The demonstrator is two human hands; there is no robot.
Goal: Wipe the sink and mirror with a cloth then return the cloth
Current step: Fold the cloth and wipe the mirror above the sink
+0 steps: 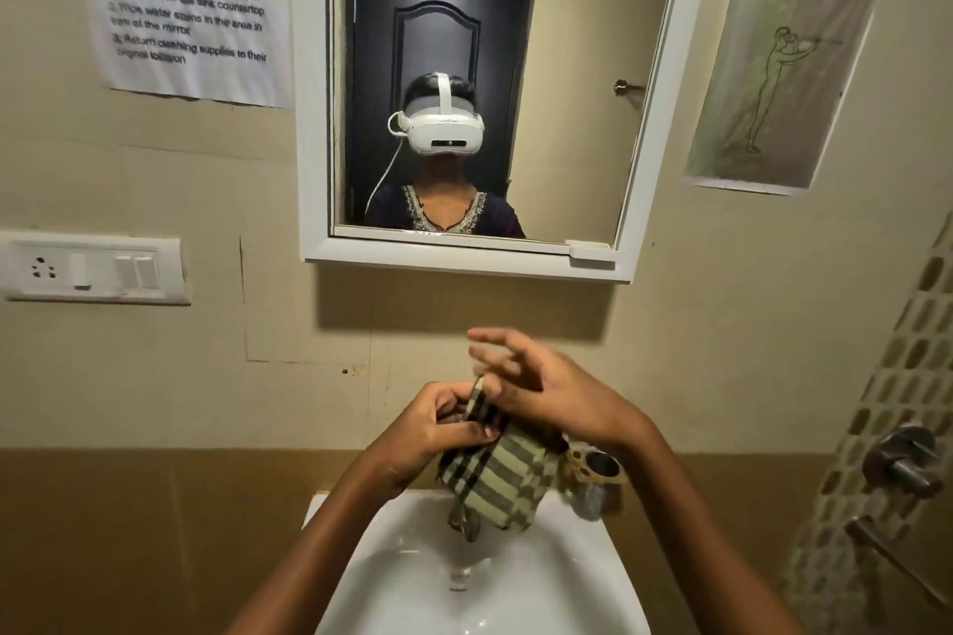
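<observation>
A yellow and dark checked cloth [497, 477] hangs bunched above the back of the white sink [577, 578]. My left hand [433, 423] pinches the cloth's upper edge. My right hand [546, 389] is at the top of the cloth, thumb side against it, with the other fingers spread and blurred. The cloth hides most of the tap [464, 523]. The white-framed mirror [582, 67] hangs on the wall above my hands and reflects a person wearing a white headset.
A metal cup holder [598, 472] sits at the sink's back right corner. A switch and socket plate [95, 271] is on the left wall. A printed instruction sheet [191, 5] and a drawing [778, 72] flank the mirror. Shower valve [907, 462] at right.
</observation>
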